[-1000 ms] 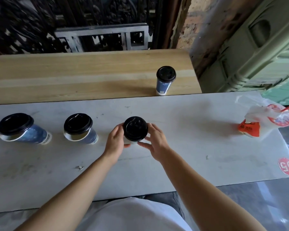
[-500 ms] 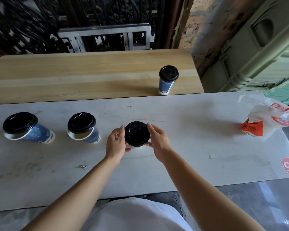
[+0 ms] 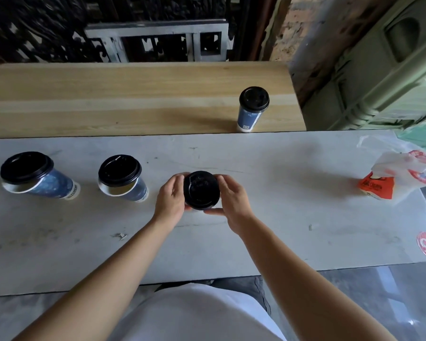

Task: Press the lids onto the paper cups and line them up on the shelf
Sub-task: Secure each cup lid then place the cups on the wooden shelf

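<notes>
Both hands work on one paper cup at the middle of the grey counter (image 3: 280,193): the left hand (image 3: 169,201) and the right hand (image 3: 231,205) cup the black lid (image 3: 201,189) from either side, fingers curled and pressing on its rim, thumbs on the near edge. The cup itself is hidden under the lid. The step in hand seems to be seating this lid; whether it has snapped down I cannot tell.

Next comes lifting the cup to the wooden shelf (image 3: 108,102) beyond the counter, where one capped cup (image 3: 252,109) stands near the right end. The shelf is bare to the left of it.

Two more cups (image 3: 122,178) stand at the left, their lids sitting crooked. A plastic bag (image 3: 401,175) lies far right, well apart.
</notes>
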Motion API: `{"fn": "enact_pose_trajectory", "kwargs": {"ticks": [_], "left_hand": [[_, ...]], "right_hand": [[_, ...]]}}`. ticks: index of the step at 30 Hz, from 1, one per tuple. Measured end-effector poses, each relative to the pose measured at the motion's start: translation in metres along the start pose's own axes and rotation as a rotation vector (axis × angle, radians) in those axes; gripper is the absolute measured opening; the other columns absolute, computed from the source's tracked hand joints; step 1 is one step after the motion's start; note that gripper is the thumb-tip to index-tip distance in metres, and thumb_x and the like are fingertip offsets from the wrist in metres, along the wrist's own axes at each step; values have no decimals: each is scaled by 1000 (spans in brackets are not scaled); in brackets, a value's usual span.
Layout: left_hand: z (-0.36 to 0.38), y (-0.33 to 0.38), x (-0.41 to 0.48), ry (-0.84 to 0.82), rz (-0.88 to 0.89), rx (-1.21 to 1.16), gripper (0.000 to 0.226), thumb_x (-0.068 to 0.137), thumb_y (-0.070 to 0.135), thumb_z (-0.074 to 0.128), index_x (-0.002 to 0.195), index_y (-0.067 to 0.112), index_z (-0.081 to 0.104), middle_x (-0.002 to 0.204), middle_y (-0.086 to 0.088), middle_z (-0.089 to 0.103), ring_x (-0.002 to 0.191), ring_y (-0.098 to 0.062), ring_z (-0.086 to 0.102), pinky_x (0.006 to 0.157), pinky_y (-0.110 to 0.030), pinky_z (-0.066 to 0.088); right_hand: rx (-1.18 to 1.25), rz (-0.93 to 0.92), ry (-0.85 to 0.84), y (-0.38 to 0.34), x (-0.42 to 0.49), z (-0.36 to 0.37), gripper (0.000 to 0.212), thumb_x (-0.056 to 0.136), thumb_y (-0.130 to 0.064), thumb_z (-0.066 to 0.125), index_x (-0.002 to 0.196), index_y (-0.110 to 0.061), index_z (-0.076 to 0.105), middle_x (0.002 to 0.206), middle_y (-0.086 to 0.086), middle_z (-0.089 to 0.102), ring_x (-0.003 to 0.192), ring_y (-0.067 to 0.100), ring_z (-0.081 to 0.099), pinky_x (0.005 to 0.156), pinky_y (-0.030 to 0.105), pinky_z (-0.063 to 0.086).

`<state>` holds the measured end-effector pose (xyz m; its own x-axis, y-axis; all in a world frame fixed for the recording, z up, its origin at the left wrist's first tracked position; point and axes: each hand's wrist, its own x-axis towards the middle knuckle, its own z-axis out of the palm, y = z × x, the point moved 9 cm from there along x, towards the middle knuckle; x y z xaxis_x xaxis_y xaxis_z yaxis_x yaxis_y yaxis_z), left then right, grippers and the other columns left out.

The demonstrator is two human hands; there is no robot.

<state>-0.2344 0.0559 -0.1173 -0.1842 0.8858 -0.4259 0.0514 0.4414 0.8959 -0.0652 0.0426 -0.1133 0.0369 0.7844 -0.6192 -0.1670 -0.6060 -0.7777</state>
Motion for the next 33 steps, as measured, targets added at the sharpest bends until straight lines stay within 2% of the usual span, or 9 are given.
{"fn": "enact_pose_trajectory", "kwargs": {"ticks": [4, 8, 11, 15, 20, 23, 27, 30, 33], "left_hand": [[-7, -2, 0, 43, -37, -17, 30, 106, 31, 41, 94, 37, 68, 108, 7, 70, 110, -18, 65, 66, -42, 64], [-12, -12, -5, 61, -64, 3, 24, 104, 32, 44, 97, 32, 67, 108, 4, 70, 108, -15, 65, 62, -36, 63], [-17, -15, -6, 77, -97, 23, 17, 100, 42, 53, 93, 31, 65, 103, 6, 69, 100, -11, 66, 58, -32, 60], [-18, -14, -3, 56, -132, 118, 32, 95, 56, 56, 96, 25, 65, 103, 5, 66, 96, -11, 64, 56, -33, 62], [-18, -12, 2, 28, -134, 105, 35, 99, 52, 52, 101, 19, 64, 104, 3, 63, 99, -13, 62, 60, -39, 64], [-21, -8, 4, 2, -103, 105, 34, 101, 48, 50, 106, 17, 64, 106, 3, 63, 100, -12, 62, 56, -36, 62], [-16, -6, 7, -57, -73, 102, 21, 102, 44, 50, 96, 35, 68, 96, 18, 67, 93, -2, 66, 52, -34, 60], [-12, -1, 4, -63, -47, 98, 31, 104, 41, 48, 84, 47, 71, 85, 27, 69, 85, 11, 66, 50, -35, 60], [-9, -2, 3, -63, -46, 47, 30, 103, 41, 46, 87, 43, 72, 89, 20, 71, 89, 2, 69, 56, -42, 62]], "right_hand": [[174, 67, -48, 12, -7, 1, 27, 105, -31, 53, 117, -16, 72, 131, 7, 67, 129, 31, 57, 85, 39, 61], [249, 28, -56, 22, -12, 0, 27, 107, -26, 51, 118, -18, 73, 128, 8, 70, 130, 29, 57, 95, 35, 55], [214, 19, -66, 20, -15, 0, 29, 107, -31, 49, 115, -19, 74, 118, 2, 75, 120, 23, 64, 90, 35, 55], [119, 51, -46, 16, -11, -1, 34, 105, -40, 51, 118, -18, 73, 123, 4, 72, 121, 21, 63, 77, 37, 58], [61, 34, -55, 11, -6, 4, 34, 105, -38, 51, 119, -15, 72, 121, 8, 70, 118, 24, 64, 75, 39, 63], [-20, -12, -33, 8, -1, 7, 31, 106, -35, 48, 116, -16, 70, 116, 8, 70, 113, 25, 66, 75, 47, 65], [-50, -41, -13, 12, 2, 7, 29, 107, -33, 46, 115, -17, 68, 115, 11, 70, 109, 25, 68, 73, 53, 64], [-28, -53, -12, 14, 3, 7, 28, 107, -33, 46, 114, -17, 68, 112, 8, 71, 107, 22, 69, 71, 50, 65], [2, -31, -25, 15, 1, 7, 28, 107, -32, 47, 114, -18, 69, 112, 6, 72, 108, 20, 69, 71, 48, 65]]}}
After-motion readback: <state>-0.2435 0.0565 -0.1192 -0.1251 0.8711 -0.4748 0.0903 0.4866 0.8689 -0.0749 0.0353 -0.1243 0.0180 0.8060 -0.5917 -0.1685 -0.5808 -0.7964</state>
